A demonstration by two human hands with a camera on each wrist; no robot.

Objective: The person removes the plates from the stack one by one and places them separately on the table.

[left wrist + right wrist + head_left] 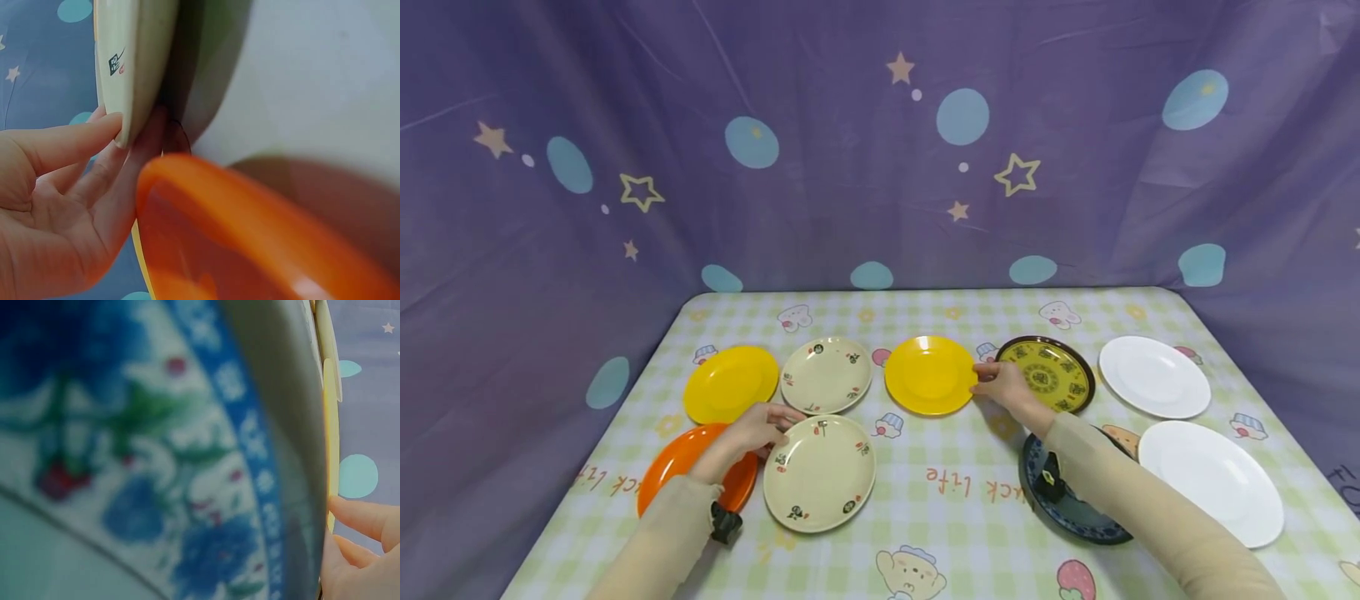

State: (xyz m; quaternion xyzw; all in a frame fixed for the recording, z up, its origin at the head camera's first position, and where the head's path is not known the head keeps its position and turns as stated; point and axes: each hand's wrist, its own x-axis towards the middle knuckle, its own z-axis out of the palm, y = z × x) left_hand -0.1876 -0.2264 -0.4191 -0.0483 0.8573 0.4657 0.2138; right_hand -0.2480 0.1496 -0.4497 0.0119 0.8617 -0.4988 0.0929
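My left hand (754, 435) pinches the upper left rim of the nearer cream plate (822, 475), which has small dark and red motifs. In the left wrist view the thumb lies on that cream plate's (147, 56) rim and the fingers reach beneath it. The orange plate (741, 492) lies under the left wrist, partly hidden by it. At the back centre, my right hand (1006, 388) pinches the right rim of a yellow plate (929, 375). The right wrist view has this yellow plate (333, 437) edge-on, thumb at its rim.
Another yellow plate (730, 385) and another cream plate (826, 375) lie at back left. Right of centre are a brown-rimmed patterned plate (1048, 371) and a blue floral plate (1075, 508) under the right forearm. Two white plates (1153, 377) (1210, 483) lie at far right.
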